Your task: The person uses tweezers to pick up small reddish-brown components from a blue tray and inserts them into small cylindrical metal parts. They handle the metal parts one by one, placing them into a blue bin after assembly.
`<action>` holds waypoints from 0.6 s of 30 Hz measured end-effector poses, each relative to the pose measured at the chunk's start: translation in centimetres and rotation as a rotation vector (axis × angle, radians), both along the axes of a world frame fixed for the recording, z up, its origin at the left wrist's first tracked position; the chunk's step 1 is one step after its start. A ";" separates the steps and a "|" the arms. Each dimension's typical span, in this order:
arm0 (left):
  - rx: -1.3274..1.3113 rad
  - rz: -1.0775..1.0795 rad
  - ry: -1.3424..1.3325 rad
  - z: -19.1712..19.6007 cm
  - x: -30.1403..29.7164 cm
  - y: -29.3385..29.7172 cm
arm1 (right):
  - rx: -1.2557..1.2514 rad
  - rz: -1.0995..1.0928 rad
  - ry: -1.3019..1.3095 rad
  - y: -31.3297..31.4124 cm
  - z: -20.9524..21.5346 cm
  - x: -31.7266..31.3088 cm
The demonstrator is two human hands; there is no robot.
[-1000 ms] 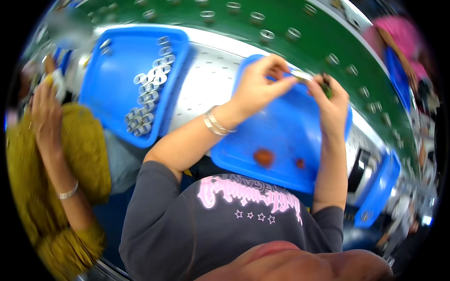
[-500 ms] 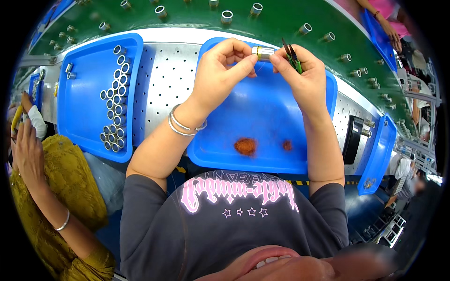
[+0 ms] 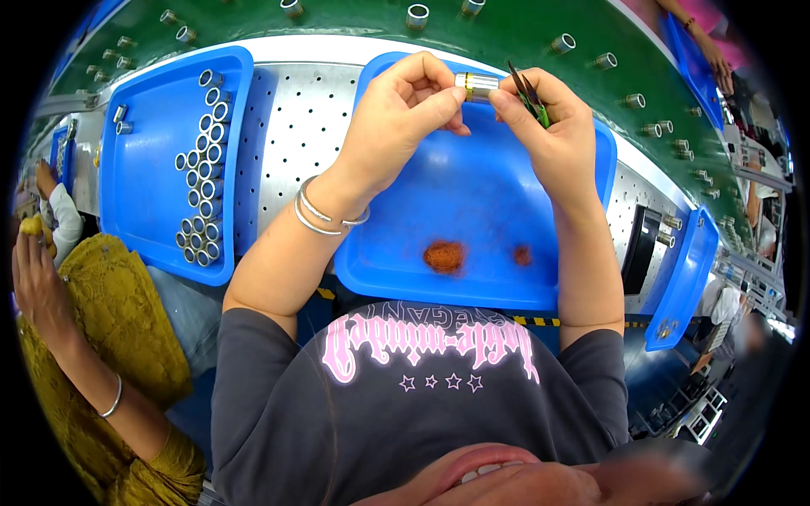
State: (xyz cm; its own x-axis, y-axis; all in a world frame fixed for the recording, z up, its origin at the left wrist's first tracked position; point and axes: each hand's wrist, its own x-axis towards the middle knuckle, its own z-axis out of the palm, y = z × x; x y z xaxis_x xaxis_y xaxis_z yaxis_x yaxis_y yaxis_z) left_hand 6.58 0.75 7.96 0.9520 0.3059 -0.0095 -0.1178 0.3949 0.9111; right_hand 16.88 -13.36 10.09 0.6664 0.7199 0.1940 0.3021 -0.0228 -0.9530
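A short silver metal sleeve (image 3: pixel 479 86) with a yellowish band near its left end lies level between my two hands, over the far edge of a blue tray (image 3: pixel 396 285). My left hand (image 3: pixel 412 105) pinches its left end between thumb and fingers. At the other end, my right hand (image 3: pixel 544 114) has thumb and forefinger on the sleeve. Tucked in that same hand is a pair of small green-handled snips (image 3: pixel 530 97), dark blades pointing up and away. In the tray below lie a reddish-brown heap of fine strands or powder (image 3: pixel 444 256) and a smaller clump (image 3: pixel 522 255).
To the left, another blue tray (image 3: pixel 139 244) holds several metal sleeves standing in rows. More sleeves stand spaced along the green belt (image 3: pixel 354 29) beyond. A black box (image 3: pixel 641 251) sits right of my tray. A co-worker's hand (image 3: pixel 42 282) is at far left.
The view has shifted slightly. My hands hold the sleeve in nearly the same place, and the sleeves on the belt have moved a little to the right.
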 end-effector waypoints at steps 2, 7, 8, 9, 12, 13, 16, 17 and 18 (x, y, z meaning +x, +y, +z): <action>0.003 -0.003 -0.011 -0.1 0.0 0.1 | -0.003 0.000 0.029 0.1 0.1 0.0; 0.007 0.009 -0.003 0.2 -0.2 0.0 | 0.019 -0.010 0.071 0.3 0.0 -0.4; 0.030 0.006 -0.008 0.1 -0.1 0.0 | 0.006 -0.025 0.072 0.2 -0.1 -0.3; 0.052 0.002 -0.013 0.1 0.0 0.0 | -0.008 -0.040 0.073 0.1 -0.2 -0.2; 0.051 -0.008 -0.027 0.0 0.0 -0.1 | -0.010 -0.048 0.057 -0.1 -0.1 -0.4; 0.057 -0.008 -0.043 0.1 0.2 0.1 | 0.000 -0.043 0.041 0.2 0.1 -0.2; -0.025 0.026 -0.023 -0.3 0.2 -0.2 | -0.059 -0.021 0.036 -0.3 0.7 -0.1; -0.045 0.034 -0.044 -0.3 0.1 -0.1 | -0.041 0.008 0.025 0.0 0.7 -0.2; -0.029 0.003 -0.036 -0.8 0.1 0.1 | -0.037 -0.013 0.023 0.0 0.5 -0.2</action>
State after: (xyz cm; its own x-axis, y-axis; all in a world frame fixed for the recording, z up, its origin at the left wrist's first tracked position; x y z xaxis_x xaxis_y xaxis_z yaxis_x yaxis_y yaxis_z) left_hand 6.66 0.86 7.13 0.9509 0.3091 0.0159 -0.1518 0.4210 0.8943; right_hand 16.72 -13.39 10.58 0.6795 0.7177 0.1519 0.2795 -0.0618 -0.9581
